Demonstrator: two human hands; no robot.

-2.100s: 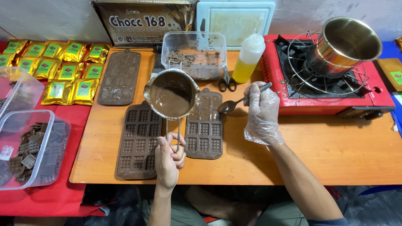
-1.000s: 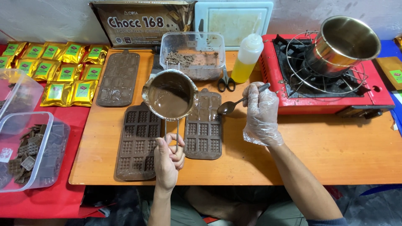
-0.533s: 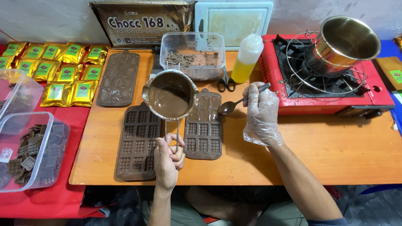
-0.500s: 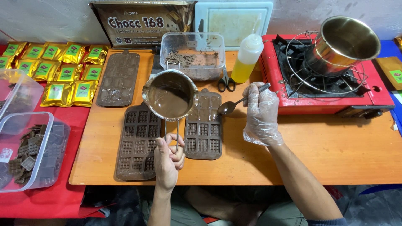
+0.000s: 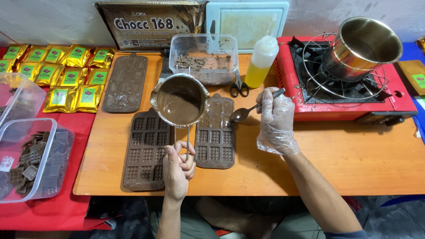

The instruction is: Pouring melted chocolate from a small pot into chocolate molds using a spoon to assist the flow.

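Molten brown chocolate fills a small steel saucepan (image 5: 180, 101), which is held by its wire handle in the closed grip of the bare left hand (image 5: 177, 170). The pan is kept raised over the far ends of two brown chocolate moulds (image 5: 144, 150) lying side by side on the wooden bench (image 5: 345, 163). A metal spoon (image 5: 248, 110) is pinched in the closed grip of the gloved right hand (image 5: 275, 121), its bowl just right of the pan, above the right mould. Scissors (image 5: 239, 86) and a yellow squeeze bottle (image 5: 261, 62) are seen farther back, beside a red stove (image 5: 398, 95) carrying a steel pot (image 5: 361, 46).
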